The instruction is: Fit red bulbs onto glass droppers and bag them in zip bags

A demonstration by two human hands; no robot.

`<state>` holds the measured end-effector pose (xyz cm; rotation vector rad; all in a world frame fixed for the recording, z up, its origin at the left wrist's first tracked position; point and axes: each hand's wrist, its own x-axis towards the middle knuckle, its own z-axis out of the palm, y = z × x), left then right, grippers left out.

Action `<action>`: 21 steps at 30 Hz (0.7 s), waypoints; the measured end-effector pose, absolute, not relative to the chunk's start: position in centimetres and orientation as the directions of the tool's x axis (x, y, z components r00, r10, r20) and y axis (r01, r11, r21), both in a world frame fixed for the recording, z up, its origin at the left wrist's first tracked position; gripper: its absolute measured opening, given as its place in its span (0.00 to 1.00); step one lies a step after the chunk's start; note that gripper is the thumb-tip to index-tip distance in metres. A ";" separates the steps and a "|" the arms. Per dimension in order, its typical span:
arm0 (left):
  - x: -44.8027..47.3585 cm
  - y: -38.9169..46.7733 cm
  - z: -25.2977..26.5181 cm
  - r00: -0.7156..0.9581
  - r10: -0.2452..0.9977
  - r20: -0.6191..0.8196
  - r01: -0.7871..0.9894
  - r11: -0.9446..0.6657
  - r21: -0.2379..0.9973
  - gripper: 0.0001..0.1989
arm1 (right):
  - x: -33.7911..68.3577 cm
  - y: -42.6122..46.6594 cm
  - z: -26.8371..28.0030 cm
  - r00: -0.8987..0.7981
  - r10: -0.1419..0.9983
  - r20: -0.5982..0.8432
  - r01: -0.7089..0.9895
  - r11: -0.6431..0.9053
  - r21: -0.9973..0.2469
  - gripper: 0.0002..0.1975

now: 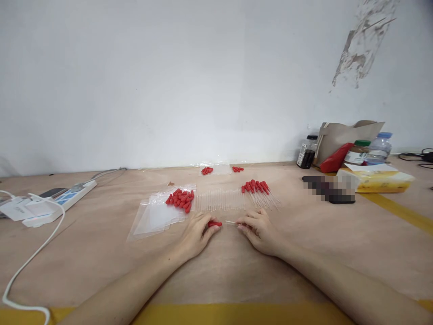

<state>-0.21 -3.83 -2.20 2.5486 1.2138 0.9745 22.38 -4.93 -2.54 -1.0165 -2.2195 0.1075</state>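
Between the fingertips of my left hand (199, 230) is a red rubber dropper bulb (215, 224), its end pointing right. My right hand (259, 230) pinches a thin clear dropper tube (231, 222) that points left at the bulb, with a small gap between the two. Beyond my left hand, a heap of red bulbs (181, 199) lies on clear plastic bags (149, 221). A row of bare clear tubes (219, 201) is laid out in the middle. Right of it are several droppers with red bulbs on their tubes (260, 192).
Two small groups of red bulbs (207, 170) lie near the wall. A white power strip (61, 205) with cables sits at left. At right stand a dark bottle (307, 153), a beige bag (345, 137), a green-lidded jar (357, 153) and a yellow tissue pack (382, 181).
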 end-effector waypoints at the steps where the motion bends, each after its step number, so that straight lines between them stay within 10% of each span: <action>1: -0.2 -3.9 -2.2 0.457 0.743 0.490 0.637 -0.657 0.402 0.05 | 22.2 -5.0 -2.5 -0.468 0.694 0.547 0.637 0.694 -0.336 0.10; 10: 0.1 -4.2 -1.9 0.465 0.780 0.419 0.575 -0.626 0.526 0.07 | 21.5 -4.5 -3.1 -0.507 0.663 0.550 0.621 0.724 -0.301 0.12; 21: 0.4 -4.8 -1.3 0.596 0.697 0.399 0.591 -0.717 0.369 0.08 | 22.2 -3.2 -3.6 -0.579 0.589 0.564 0.594 0.779 -0.203 0.11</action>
